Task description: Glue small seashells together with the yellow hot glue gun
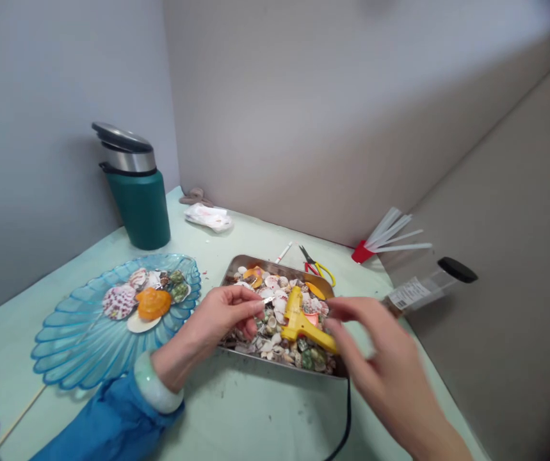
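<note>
My left hand (221, 314) is closed in a pinch over the left part of a metal tray (284, 365) full of seashells. A small whitish piece (267, 299), perhaps a shell, shows at its fingertips; its exact kind is too small to make out. A yellow glue gun (298, 320) lies on top of the shells, its handle towards my right hand (390, 365). That hand is at the tray's right edge, thumb and fingers apart around the end of the handle, with no grip visible.
At left, a blue scalloped plate (63, 339) holds several shells, including an orange one (153, 303). A green flask (143, 208) stands behind it. Pliers (317, 266) lie behind the tray. Glue sticks (390, 234) stand in a red cup (362, 252); a clear bottle (423, 291) is at right.
</note>
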